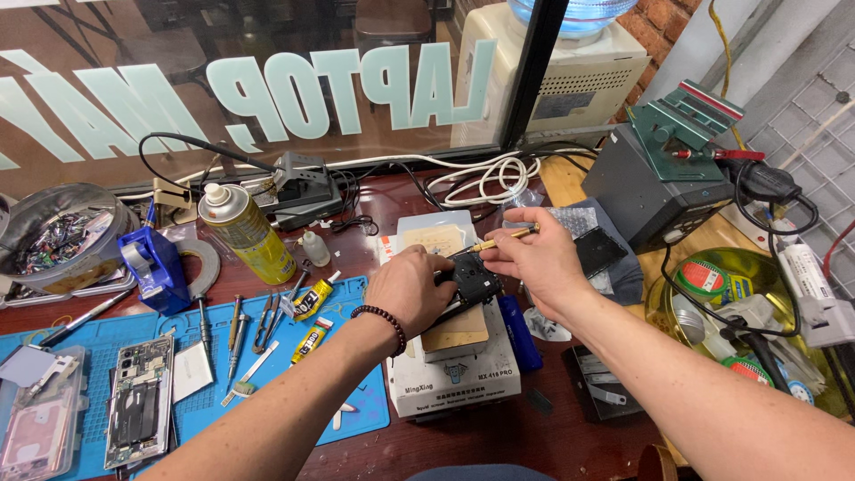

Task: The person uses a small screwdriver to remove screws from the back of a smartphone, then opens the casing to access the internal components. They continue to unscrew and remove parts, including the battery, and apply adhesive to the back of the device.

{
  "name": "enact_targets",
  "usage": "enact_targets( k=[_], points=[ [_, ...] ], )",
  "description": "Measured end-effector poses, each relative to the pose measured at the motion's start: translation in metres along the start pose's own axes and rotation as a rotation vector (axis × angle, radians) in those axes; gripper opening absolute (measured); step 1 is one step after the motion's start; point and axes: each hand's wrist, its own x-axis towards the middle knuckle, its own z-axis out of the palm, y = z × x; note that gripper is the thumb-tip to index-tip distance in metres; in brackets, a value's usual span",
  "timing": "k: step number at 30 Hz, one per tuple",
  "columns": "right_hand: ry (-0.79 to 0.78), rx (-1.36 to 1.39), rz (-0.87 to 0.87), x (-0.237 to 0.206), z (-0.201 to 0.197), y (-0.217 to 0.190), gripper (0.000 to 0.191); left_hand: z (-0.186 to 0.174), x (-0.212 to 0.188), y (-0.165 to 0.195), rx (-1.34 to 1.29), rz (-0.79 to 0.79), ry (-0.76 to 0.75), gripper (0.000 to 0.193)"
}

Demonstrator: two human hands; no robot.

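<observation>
— Peering down, could you see the part's underside?

— No; my left hand (411, 287) hid it, fingers clamped round the black phone part (473, 280) above the white heating pad (454, 379) mid-desk. My right hand (533, 258) pinched a gold-handled tool (506, 239).

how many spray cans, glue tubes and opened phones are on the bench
spray cans: 1, the yellow spray can
glue tubes: 2, one glue tube and another glue tube on the blue mat
opened phones: 1, the opened phone
total: 4
</observation>
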Motion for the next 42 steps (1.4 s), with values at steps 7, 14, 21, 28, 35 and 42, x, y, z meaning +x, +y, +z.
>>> enact_targets(
  k=[7,14,21,28,35,42],
  points=[
    [-0.007,-0.022,-0.035,-0.001,0.002,0.002,0.042,0.001,-0.001,-0.003,-0.007,0.013,0.009,0.034],
    [0.0,-0.146,-0.065,-0.008,0.007,-0.009,0.038,0.0,0.0,-0.002,-0.008,0.001,-0.001,0.033],
    [-0.035,-0.772,-0.489,-0.007,0.023,-0.029,0.019,0.002,-0.002,-0.002,0.005,0.019,0.007,0.033],
    [-0.264,-1.139,-0.78,0.008,0.041,-0.05,0.028,0.001,-0.002,-0.002,0.034,0.021,-0.02,0.034],
    [-0.284,-1.205,-0.801,0.013,0.037,-0.053,0.027,0.002,0.0,-0.006,0.012,0.034,0.001,0.033],
    [-0.289,-1.196,-0.762,0.011,0.033,-0.056,0.027,0.002,0.003,-0.007,0.034,0.054,-0.013,0.032]
  ],
)
